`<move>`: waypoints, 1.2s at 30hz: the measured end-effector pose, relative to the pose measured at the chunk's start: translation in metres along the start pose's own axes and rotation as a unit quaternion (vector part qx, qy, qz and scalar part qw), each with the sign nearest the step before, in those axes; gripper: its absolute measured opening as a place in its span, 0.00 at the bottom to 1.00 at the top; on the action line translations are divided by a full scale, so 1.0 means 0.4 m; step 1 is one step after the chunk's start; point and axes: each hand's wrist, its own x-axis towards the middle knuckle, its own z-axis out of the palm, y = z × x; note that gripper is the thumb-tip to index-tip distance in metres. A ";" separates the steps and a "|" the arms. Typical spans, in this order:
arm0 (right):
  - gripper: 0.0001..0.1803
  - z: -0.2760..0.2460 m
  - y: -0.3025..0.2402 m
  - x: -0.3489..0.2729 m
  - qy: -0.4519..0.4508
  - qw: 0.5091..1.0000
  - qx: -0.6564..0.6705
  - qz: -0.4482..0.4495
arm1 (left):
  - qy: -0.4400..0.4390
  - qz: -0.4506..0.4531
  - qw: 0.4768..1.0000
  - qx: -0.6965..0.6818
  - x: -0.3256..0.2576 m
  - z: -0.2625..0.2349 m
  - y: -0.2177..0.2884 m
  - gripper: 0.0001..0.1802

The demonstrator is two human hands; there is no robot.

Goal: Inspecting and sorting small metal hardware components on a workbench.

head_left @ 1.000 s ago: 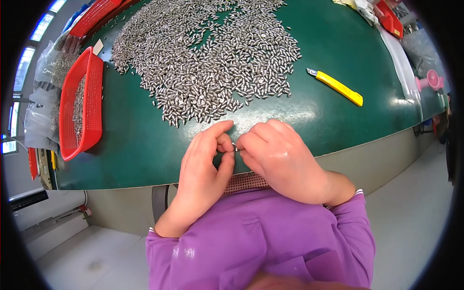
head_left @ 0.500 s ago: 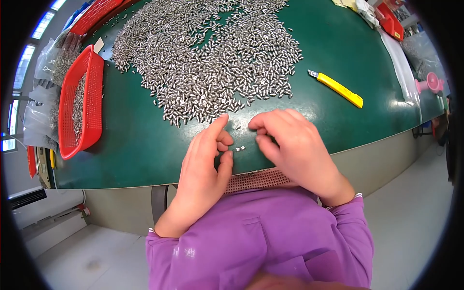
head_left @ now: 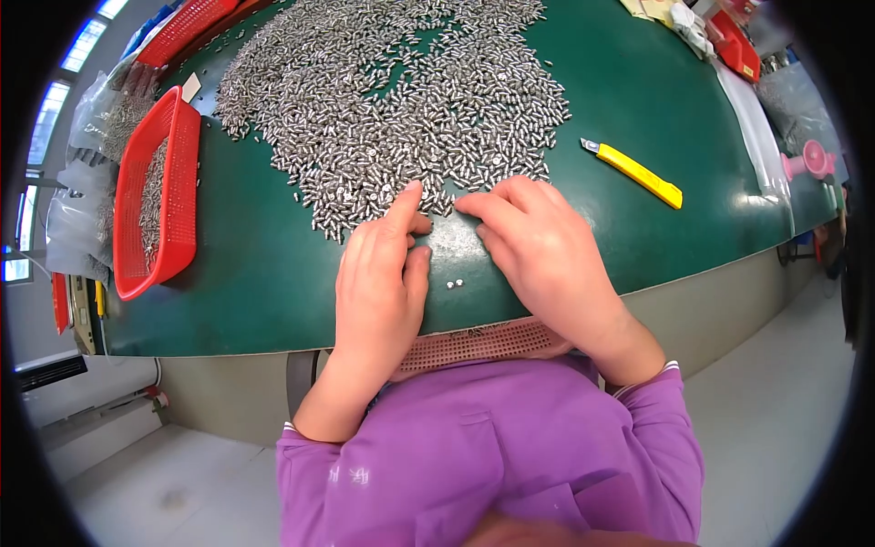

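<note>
A wide heap of small silvery metal parts (head_left: 428, 137), each a short rounded cylinder, spreads over the green table (head_left: 246, 301). At its near edge my left hand (head_left: 375, 278) has its index finger stretched onto the parts, the thumb held apart. My right hand (head_left: 551, 251) reaches the same edge from the right, its index fingertip touching or just beside the outermost parts. Its thumb is apart too, and nothing shows in either hand. Between the hands, nearer to me, two tiny shiny pieces (head_left: 455, 284) lie on the tabletop.
A pink perforated basket (head_left: 428, 357) sits below the table's front edge, with parts in it. On the left stands a red basket (head_left: 189, 182) holding more parts, beside filled clear bags (head_left: 77, 232). A yellow utility knife (head_left: 640, 175) lies right of the heap, its blade tip exposed.
Both hands have moved forward to the heap's near edge. The single part that lay between the hands no longer shows there. The two tiny pieces have stayed put.
</note>
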 end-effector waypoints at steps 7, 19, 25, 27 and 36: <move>0.08 0.003 0.000 0.008 -0.005 1.000 -0.002 0.018 | 0.000 0.007 1.000 -0.007 0.000 0.003 0.001 0.36; 0.06 0.010 0.005 0.008 -0.012 1.000 -0.003 0.003 | -0.033 -0.020 0.997 -0.073 -0.010 -0.009 0.007 0.34; 0.06 0.007 0.005 0.001 -0.001 1.000 -0.008 -0.011 | -0.041 -0.030 0.994 -0.095 -0.013 -0.016 0.004 0.35; 0.06 0.002 0.004 -0.001 -0.005 1.000 -0.005 -0.014 | -0.031 -0.041 0.994 -0.098 -0.017 -0.014 0.007 0.36; 0.07 -0.004 0.001 -0.006 -0.019 1.000 0.018 -0.008 | -0.043 -0.067 0.993 -0.081 -0.010 -0.011 0.022 0.36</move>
